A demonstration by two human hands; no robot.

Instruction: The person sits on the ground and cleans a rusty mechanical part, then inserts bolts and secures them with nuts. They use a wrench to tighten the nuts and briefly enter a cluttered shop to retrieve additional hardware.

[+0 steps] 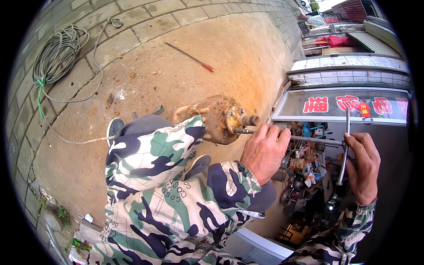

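A rusty, round-bodied pump [217, 118] lies on its side on the ground, its flange and short outlet pipe pointing right. A long T-handle socket wrench [316, 140] runs from a bolt at the flange out to the right. My left hand [267, 150] is closed around its shaft close to the pump. At the far end, my right hand [364, 165] grips the crossbar where it meets the shaft. The crossbar stands nearly upright in the picture. The socket's exact seating on the bolt is too small to tell.
A long red-handled screwdriver [192, 58] lies on the dirt-stained concrete beyond the pump. Coiled grey cable [55, 53], tied with green string, is at the left. A glass door [309, 105] with red lettering stands at the right, with cluttered machine parts [304, 172] below it.
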